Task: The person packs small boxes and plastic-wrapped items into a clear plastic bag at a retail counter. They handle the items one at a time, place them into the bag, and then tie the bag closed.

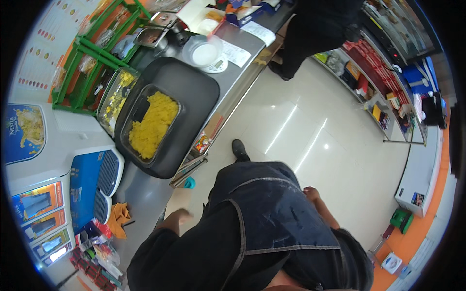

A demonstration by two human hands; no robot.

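My left hand (181, 218) hangs low beside the counter, its fingers smeared by motion. My right hand (311, 195) is at the right side of my dark apron (279, 208); its fingers look curled, and whatever they may hold is too small to make out. On the counter to my left, a large black tray (196, 94) bears a clear plastic tub (127, 136) of crumbly yellow food (153, 123). Neither hand touches these. Another clear container (108, 104) with yellow pieces stands behind the tray's left edge.
A white kitchen scale (217, 66) carries a clear bowl (203, 50) farther along the steel counter. Green crates (92, 65) and a drink dispenser (53, 138) line the left wall. A person in dark clothes (313, 29) stands ahead. Stocked shelves (374, 77) run along the right.
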